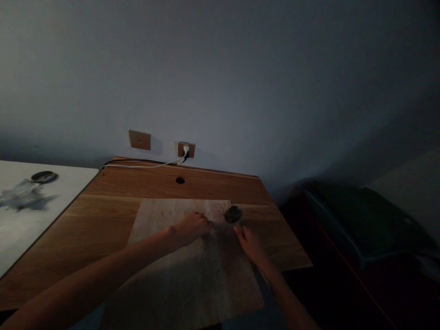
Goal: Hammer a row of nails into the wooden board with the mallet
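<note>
1. Taking the pale, flat wooden board [178,279] as our clock, with twelve towards the wall, we have a row of small specks [218,212] along its twelve o'clock edge.
2. Our left hand [192,228] covers part of that row; its fingers curl downward, and we cannot tell whether they pinch anything.
3. Our right hand [250,245] grips the handle of a dark, round-headed tool [233,214], its head at one o'clock.
4. At twelve, beyond the board, we see a dark round hole [180,180], then a white cable [147,166] leading to a bronze-coloured square socket [180,149]; a similar plate [140,140] sits at eleven.
5. At ten, a dark oval disc [44,177] lies on a white tabletop [20,243].
6. Our board rests on a brown wood-grained desk [113,220] against a plain grey wall [220,82].
7. At three, we make out a dark green, bulky object [371,215] in dim light.
</note>
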Demonstrator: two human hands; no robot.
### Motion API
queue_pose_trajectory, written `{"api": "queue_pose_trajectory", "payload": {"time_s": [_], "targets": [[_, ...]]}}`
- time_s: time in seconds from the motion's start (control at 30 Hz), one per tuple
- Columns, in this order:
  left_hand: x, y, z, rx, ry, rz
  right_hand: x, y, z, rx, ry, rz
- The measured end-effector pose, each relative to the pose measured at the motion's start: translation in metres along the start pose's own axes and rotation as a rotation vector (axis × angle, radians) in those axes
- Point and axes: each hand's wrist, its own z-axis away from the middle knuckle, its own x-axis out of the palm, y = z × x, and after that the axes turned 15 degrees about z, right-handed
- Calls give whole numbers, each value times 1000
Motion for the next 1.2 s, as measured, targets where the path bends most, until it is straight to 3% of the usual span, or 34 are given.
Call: {"api": "queue_pose_trajectory", "payload": {"time_s": [0.1,0.2,0.3,0.4,0.57,0.93,1.2], "targets": [[-2,-4,-7,-28,22,67,0,-2,3,1,-1,22],[-2,-23,-21,-136,137,308,1,-2,5,11,-4,34],[5,-44,-37,-275,265,582,2,-3,5,29,-2,36],[16,-55,-45,-296,313,706,3,-1,6,20,3,21],[28,-56,-44,-283,345,753,5,3,6,0,8,-18],[28,-61,-40,-244,347,666,-2,6,6,-30,14,-170],[27,-60,-40,-226,319,709,-20,-25,-1,-102,30,-199]]}}
